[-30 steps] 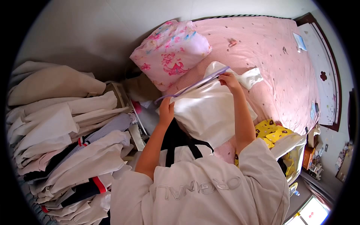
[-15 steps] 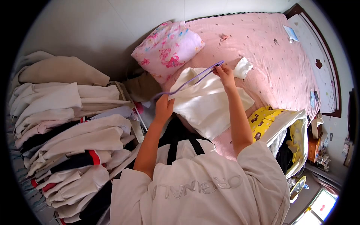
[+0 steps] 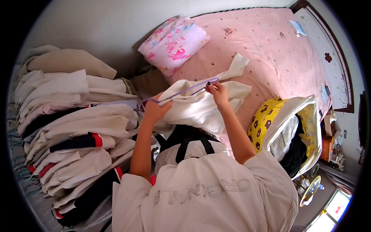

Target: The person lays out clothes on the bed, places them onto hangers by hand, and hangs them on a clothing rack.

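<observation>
A purple hanger (image 3: 181, 92) stretches between my two hands, over a white garment (image 3: 197, 112) with one sleeve lying on the pink bed. My left hand (image 3: 156, 110) is closed round the hanger's left part, with white cloth at its fingers. At the hanger's right end, my right hand (image 3: 217, 92) pinches the purple bar. The garment hangs below and beyond the hanger, its lower part over the bed's near edge.
Many garments (image 3: 69, 120) hang in a row at the left. A floral pillow (image 3: 174, 44) rests on the pink bed (image 3: 270, 65). At the right stands a yellow patterned basket (image 3: 264, 123) holding grey and black clothes.
Both hands have moved left and the right hand also lower, carrying the hanger. The white garment has shifted, its sleeve now stretched upward across the bed. The view has turned slightly.
</observation>
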`<state>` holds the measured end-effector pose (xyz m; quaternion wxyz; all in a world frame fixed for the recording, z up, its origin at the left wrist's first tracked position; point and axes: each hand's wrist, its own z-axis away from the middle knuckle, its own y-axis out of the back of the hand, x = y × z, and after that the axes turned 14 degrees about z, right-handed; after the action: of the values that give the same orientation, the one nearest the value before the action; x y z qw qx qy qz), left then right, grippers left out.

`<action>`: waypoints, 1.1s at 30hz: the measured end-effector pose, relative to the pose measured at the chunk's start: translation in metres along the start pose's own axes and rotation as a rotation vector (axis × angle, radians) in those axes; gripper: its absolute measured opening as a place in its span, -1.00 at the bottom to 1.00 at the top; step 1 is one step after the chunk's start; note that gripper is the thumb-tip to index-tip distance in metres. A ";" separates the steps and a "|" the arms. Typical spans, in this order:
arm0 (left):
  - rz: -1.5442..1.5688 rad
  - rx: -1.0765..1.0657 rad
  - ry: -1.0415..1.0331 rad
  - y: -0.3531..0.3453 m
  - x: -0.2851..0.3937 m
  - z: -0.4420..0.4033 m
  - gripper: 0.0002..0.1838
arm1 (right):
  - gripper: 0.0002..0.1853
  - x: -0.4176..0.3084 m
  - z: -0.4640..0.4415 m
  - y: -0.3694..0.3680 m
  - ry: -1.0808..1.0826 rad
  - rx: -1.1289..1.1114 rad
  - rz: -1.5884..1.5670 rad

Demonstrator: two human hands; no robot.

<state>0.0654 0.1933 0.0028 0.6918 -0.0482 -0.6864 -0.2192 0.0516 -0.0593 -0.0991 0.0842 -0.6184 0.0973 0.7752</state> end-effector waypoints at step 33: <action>-0.211 0.155 0.064 0.006 -0.022 0.105 -0.61 | -0.87 -0.068 -0.043 -0.004 -0.004 -0.487 0.340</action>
<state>-0.0292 0.2425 -0.0114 0.6880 0.0849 -0.6802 -0.2383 0.1084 -0.0666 -0.0421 -0.1976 -0.5937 0.0107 0.7800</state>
